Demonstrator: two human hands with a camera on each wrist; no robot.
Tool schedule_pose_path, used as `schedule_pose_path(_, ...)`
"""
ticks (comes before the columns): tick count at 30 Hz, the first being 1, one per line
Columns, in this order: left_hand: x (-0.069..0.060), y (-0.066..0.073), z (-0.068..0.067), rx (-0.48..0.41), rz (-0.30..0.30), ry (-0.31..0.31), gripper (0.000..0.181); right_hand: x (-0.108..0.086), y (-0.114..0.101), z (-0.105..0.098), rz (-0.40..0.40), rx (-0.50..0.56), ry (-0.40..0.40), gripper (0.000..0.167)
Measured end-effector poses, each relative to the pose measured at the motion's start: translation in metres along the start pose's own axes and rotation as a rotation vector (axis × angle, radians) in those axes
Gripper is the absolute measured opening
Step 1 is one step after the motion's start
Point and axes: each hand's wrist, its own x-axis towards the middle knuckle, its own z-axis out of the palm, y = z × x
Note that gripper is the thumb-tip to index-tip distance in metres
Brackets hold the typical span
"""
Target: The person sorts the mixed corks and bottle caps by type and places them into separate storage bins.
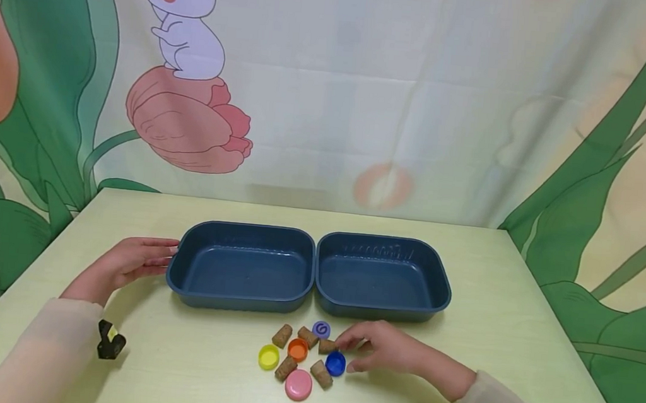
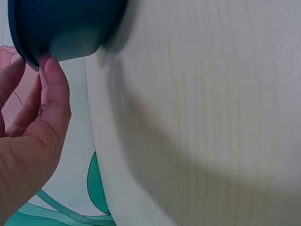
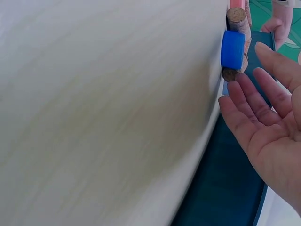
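Observation:
My left hand [image 1: 135, 259] touches the outer left end of the left dark blue tray [image 1: 238, 303] with its fingers fairly straight. In the left wrist view, the fingertips [image 2: 52, 66] meet the wall of that tray [image 2: 70, 33]. My right hand [image 1: 382, 348] hovers over the table, thumb and fingers spread around the near side of a blue cap [image 1: 335, 364] and a cork [image 1: 327, 347]. Nothing is gripped; in the right wrist view, the right hand [image 3: 268, 113] stands apart from the blue cap [image 3: 232, 50], though contact with the cork is hard to tell.
Beside these lie several more corks [image 1: 321, 375], a yellow cap [image 1: 268, 357], an orange cap [image 1: 297, 350], a pink cap [image 1: 299, 385] and a purple swirl-marked disc [image 1: 321, 330]. A second dark blue tray [image 1: 381, 312] adjoins the left one. Behind the table [image 1: 201, 369] hangs a printed curtain [image 1: 319, 100].

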Motion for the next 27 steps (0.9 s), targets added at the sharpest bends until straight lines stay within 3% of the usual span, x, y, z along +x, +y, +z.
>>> schedule_pose_path(11, 0.0009, -0.0002, 0.0018, -0.026, -0.004, 0.007, 0.060, 0.0036, 0.0015, 0.0023, -0.011, -0.081, -0.024, 0.033)
schedule_pose_path(20, 0.0013, -0.0020, 0.0007, -0.057, 0.006, 0.002, 0.039, 0.0063, -0.0016, 0.0033, -0.023, -0.124, -0.037, 0.033)
schedule_pose_path(27, 0.0015, -0.0020, 0.0013, -0.022, 0.001, 0.008, 0.055, 0.0097, -0.0020, 0.0051, -0.012, -0.166, -0.054, 0.040)
